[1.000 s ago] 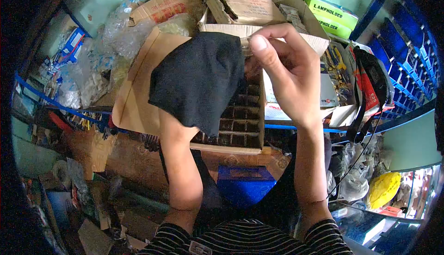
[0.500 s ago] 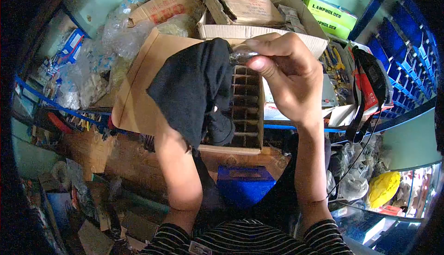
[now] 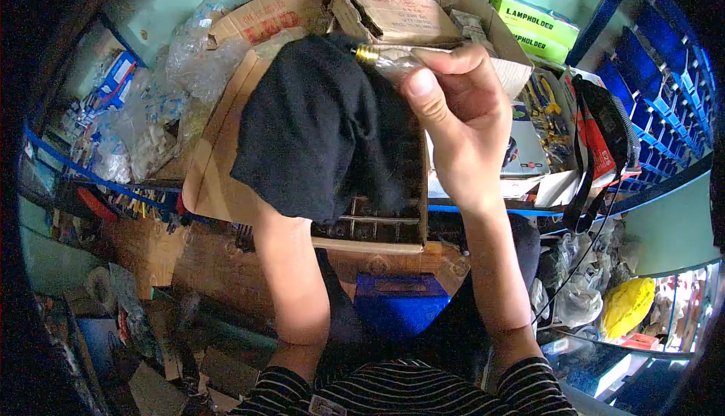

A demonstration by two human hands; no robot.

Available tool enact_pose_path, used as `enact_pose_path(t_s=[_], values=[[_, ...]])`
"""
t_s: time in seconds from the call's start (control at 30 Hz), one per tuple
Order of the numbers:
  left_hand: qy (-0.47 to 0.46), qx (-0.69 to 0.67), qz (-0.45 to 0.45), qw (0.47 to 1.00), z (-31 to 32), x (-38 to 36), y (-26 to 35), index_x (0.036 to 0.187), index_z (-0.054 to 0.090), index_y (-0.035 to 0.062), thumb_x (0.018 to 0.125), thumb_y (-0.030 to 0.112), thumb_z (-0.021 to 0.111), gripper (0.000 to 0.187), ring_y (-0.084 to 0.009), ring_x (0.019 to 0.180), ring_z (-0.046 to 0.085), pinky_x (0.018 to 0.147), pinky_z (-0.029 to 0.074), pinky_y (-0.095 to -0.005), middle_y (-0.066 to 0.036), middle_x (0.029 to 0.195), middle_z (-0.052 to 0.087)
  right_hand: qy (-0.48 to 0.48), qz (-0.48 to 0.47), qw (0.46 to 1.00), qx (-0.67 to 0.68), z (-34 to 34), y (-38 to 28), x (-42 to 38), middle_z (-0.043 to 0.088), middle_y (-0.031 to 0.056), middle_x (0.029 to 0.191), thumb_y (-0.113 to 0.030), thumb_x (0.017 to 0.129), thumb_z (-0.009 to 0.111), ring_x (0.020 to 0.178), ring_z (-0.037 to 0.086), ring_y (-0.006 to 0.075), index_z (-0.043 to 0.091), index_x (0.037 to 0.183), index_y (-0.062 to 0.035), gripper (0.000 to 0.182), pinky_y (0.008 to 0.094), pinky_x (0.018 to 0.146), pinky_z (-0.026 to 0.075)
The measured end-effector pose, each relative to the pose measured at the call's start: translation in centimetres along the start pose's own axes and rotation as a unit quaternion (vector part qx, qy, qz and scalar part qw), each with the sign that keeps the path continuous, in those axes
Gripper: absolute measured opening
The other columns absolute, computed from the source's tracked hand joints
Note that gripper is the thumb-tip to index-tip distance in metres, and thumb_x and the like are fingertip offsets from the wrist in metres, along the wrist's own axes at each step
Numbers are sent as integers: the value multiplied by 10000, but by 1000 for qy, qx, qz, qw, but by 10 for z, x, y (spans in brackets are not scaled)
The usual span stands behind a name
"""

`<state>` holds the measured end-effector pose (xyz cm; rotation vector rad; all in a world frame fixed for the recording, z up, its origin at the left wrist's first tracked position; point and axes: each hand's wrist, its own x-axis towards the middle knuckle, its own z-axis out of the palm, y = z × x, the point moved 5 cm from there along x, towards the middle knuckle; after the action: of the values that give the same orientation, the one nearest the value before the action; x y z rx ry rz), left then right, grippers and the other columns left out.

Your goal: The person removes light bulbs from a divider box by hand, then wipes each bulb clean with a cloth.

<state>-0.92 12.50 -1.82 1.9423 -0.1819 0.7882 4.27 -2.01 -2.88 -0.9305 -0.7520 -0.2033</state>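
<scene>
A small clear light bulb (image 3: 393, 61) with a brass screw base is pinched by its glass between the thumb and fingers of my right hand (image 3: 472, 106). Its base points left, toward a black cloth (image 3: 302, 129). That cloth drapes over my left hand, hiding the fingers; only the left forearm (image 3: 293, 280) shows below it. Beneath both hands stands an open cardboard box (image 3: 377, 247) divided into small compartments, partly covered by the cloth.
Behind stands a larger carton (image 3: 513, 72) beside green lampholder boxes (image 3: 532, 27). Clear plastic bags (image 3: 151, 121) pile up at left. To the right are a black strap (image 3: 585, 189) and blue bins (image 3: 664, 91). A blue box (image 3: 400, 303) sits below, between the knees.
The bulb has turned and shifted slightly left and up, so its brass base now shows. The black cloth has spread right over more of the divided box.
</scene>
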Motion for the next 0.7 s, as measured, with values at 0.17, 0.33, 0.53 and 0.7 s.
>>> enact_pose_path(t_s=[0.17,0.33,0.53,0.7], values=[[9,-17,-8,1000,4,-1,-2,942,589,11,973,237,496,246,-307,730,576,655,461,-394,-129,791,599,-18,-67,977,-202,8,-3,-8,631,86,909,-161,880,719,793,616,126,558,1044,-4,278,265,693,492],[43,-84,-37,995,-1,-2,-7,935,584,14,976,245,488,254,-292,712,569,645,457,-384,-120,774,591,-63,-51,977,-198,10,-7,-6,682,80,901,-156,879,716,774,638,129,647,1070,-27,241,278,684,506],[72,-138,-58,986,0,-6,-11,927,579,17,981,254,479,263,-274,691,560,632,453,-372,-108,754,581,-32,72,989,-124,9,-7,-9,698,70,869,-133,896,696,734,645,108,653,1059,-3,213,239,624,514],[50,-141,-59,987,2,-3,-9,920,574,20,984,262,471,271,-260,673,553,622,450,-362,-99,736,572,-24,67,997,-19,11,-10,-8,686,120,856,-90,921,653,721,650,133,630,1042,44,182,254,616,544]])
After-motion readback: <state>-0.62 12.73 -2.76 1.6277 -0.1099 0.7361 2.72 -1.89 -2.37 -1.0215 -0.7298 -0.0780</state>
